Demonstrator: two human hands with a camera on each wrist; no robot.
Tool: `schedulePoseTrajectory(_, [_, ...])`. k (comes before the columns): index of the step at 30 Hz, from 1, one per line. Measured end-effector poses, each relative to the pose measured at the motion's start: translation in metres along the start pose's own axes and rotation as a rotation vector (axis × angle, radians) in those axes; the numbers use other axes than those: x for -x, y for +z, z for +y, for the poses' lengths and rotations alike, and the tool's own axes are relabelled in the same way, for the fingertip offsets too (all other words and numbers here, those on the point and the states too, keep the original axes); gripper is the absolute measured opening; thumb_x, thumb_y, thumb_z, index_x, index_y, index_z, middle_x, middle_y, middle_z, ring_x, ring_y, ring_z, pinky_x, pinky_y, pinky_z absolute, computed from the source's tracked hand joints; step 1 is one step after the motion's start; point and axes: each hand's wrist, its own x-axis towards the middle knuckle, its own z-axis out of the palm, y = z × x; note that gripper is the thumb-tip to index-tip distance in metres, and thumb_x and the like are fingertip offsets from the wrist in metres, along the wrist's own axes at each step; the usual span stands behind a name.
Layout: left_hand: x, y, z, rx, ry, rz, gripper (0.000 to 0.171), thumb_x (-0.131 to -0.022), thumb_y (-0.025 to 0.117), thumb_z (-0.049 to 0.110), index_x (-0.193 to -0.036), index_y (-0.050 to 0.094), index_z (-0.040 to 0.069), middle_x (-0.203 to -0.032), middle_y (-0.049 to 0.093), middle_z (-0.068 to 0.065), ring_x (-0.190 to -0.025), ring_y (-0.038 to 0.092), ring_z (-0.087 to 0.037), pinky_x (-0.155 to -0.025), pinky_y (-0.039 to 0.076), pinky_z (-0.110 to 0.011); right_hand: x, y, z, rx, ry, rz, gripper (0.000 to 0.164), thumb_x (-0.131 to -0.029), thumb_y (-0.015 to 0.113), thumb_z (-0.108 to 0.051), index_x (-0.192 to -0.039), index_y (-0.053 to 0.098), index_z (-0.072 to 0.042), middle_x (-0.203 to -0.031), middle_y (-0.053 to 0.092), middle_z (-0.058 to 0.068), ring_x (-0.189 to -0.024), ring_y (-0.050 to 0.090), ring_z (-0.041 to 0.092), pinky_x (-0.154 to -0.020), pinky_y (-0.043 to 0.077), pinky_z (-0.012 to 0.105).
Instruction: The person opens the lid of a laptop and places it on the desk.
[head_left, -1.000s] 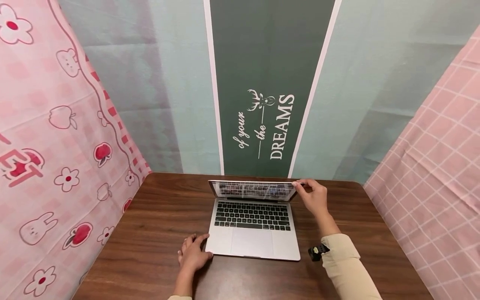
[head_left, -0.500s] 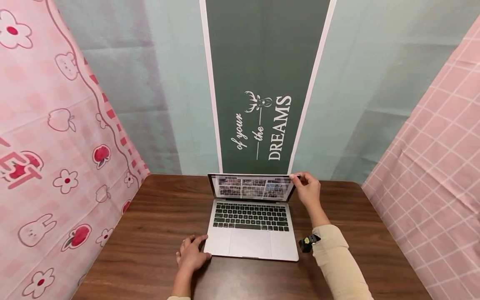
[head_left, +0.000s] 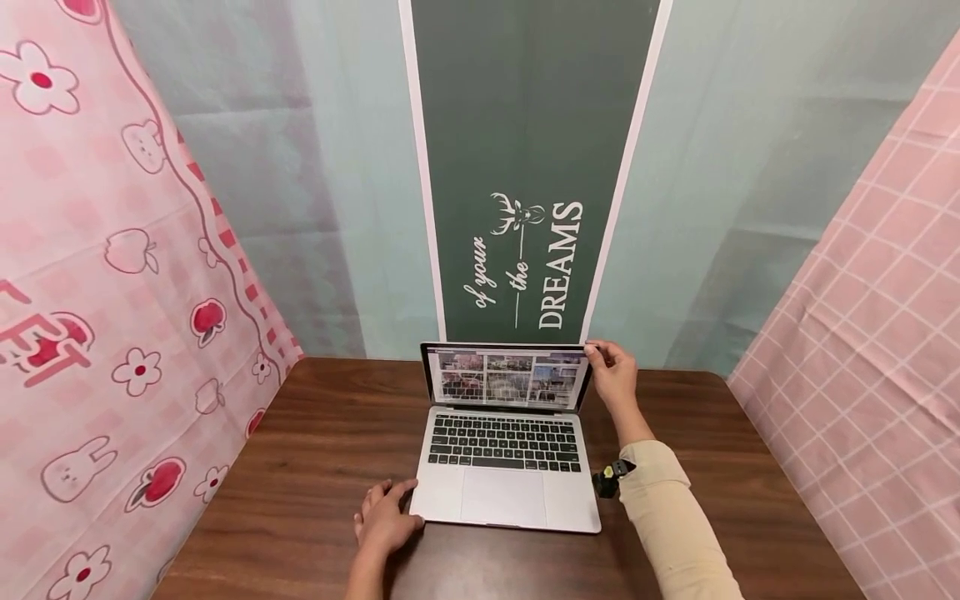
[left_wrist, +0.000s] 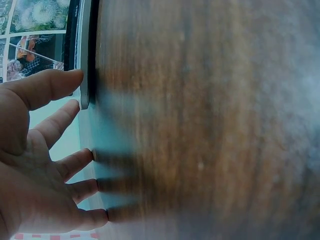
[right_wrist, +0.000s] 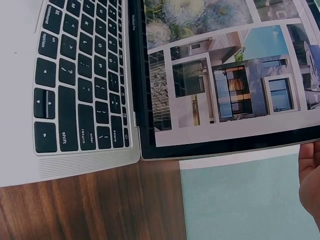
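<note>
A silver laptop (head_left: 504,500) stands on the wooden table with its screen (head_left: 510,379) raised and lit, showing a grid of photos. At the screen's top right corner my right hand (head_left: 617,375) pinches the edge between thumb and fingers; in the right wrist view only part of that hand (right_wrist: 311,182) shows at the frame's edge. My left hand (head_left: 384,517) rests by the front left corner of the base. Seen from the left wrist, the thumb and forefinger of the spread hand (left_wrist: 37,170) are right at the laptop's corner, the other fingertips down on the table.
The brown wooden table (head_left: 300,467) reaches back to a green and pale blue curtain (head_left: 540,125). Pink patterned cloths hang along the left (head_left: 97,333) and right sides. A dark wrist device (head_left: 611,479) sits at the right cuff.
The screen has tilted up and back from a low angle, and its picture has come into fuller view. My right hand has moved with its corner; the left hand has stayed by the base.
</note>
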Motion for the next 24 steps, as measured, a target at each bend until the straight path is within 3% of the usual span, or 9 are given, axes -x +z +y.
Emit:
schedulePoseTrajectory(3, [0.001,0.002,-0.002,0.007,-0.001,-0.003,0.059,-0.059,0.074,0.014,-0.117,0.064,0.016,-0.131,0.039,-0.023,-0.124,0.024,-0.048,-0.092,0.011,-0.069,-0.001,0.000,0.002,0.006,0.022,-0.006,0.016,-0.086,0.066,-0.007,-0.094,0.069,0.007,-0.081,0.063,0.021,-0.064,0.048,0.004,-0.057,0.037,0.015])
schedulePoseTrajectory(11, [0.001,0.000,0.000,0.007,0.019,0.012,0.060,-0.058,0.073,0.014,-0.118,0.064,0.015,-0.130,0.039,-0.024,-0.123,0.025,-0.049,-0.091,0.011,-0.071,-0.009,0.004,0.002,0.022,0.153,-0.047,0.023,-0.089,0.063,-0.015,-0.102,0.068,0.003,-0.088,0.063,0.018,-0.069,0.048,0.006,-0.058,0.038,0.016])
schedulePoseTrajectory(17, [-0.001,0.001,0.000,0.004,0.015,0.012,0.060,-0.058,0.073,0.014,-0.118,0.064,0.016,-0.130,0.039,-0.023,-0.123,0.025,-0.048,-0.092,0.011,-0.070,-0.017,0.008,0.002,-0.014,0.208,-0.052,0.023,-0.090,0.062,-0.013,-0.103,0.065,0.006,-0.090,0.061,0.018,-0.075,0.050,0.007,-0.064,0.039,0.017])
schedulePoseTrajectory(24, [0.000,0.003,-0.003,0.006,0.010,0.019,0.060,-0.057,0.072,0.014,-0.117,0.064,0.016,-0.130,0.039,-0.022,-0.124,0.025,-0.047,-0.092,0.011,-0.070,-0.024,0.014,0.008,-0.027,0.259,-0.031,0.025,-0.089,0.063,-0.012,-0.103,0.065,0.008,-0.082,0.060,0.007,-0.071,0.049,0.006,-0.061,0.040,0.016])
